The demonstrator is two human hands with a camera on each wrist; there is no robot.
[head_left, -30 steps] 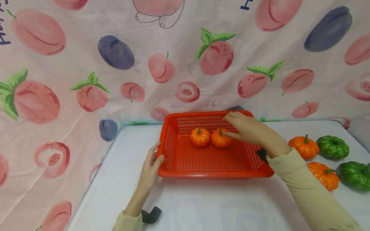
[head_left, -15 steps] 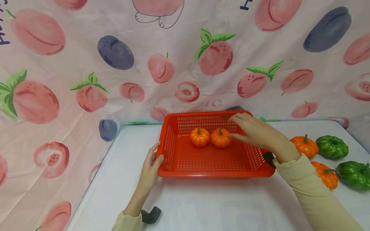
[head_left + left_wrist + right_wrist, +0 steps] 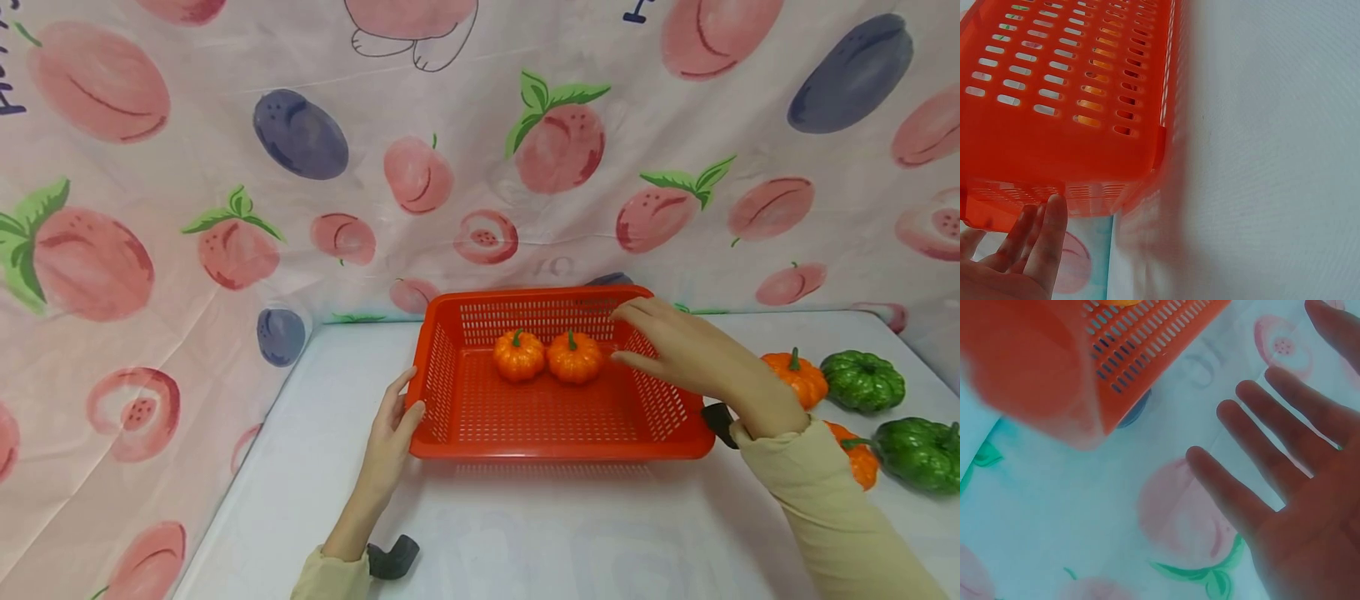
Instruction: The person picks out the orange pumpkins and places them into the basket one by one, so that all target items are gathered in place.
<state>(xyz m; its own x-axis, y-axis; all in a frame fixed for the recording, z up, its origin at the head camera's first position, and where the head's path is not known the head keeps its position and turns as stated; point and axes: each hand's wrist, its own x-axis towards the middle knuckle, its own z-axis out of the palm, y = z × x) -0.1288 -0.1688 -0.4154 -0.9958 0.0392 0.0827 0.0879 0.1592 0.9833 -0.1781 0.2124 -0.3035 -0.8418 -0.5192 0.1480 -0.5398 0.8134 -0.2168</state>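
A red slotted plastic basket (image 3: 543,451) stands on the white table. Inside it, side by side, are two small orange pumpkins, the left pumpkin (image 3: 518,357) and the right pumpkin (image 3: 574,358), both with green stems. My left hand (image 3: 387,433) is at the basket's left end, its straight fingers against the outside wall; the left wrist view shows these fingers (image 3: 1049,240) too. Over the basket's right end hovers my right hand (image 3: 675,346), holding nothing. In the right wrist view its fingers (image 3: 1235,494) are spread and extended, apart from the basket.
To the right of the basket lie more pumpkins: an orange one (image 3: 802,379), a second orange one (image 3: 857,462) partly behind the right sleeve, and two green ones, the far one (image 3: 862,382) and the near one (image 3: 918,454). A fruit-print cloth (image 3: 480,167) hangs behind the table.
My right hand has moved to the right, away from the right pumpkin in the basket, which now shows fully. My left hand, the basket and the pumpkins have stayed put.
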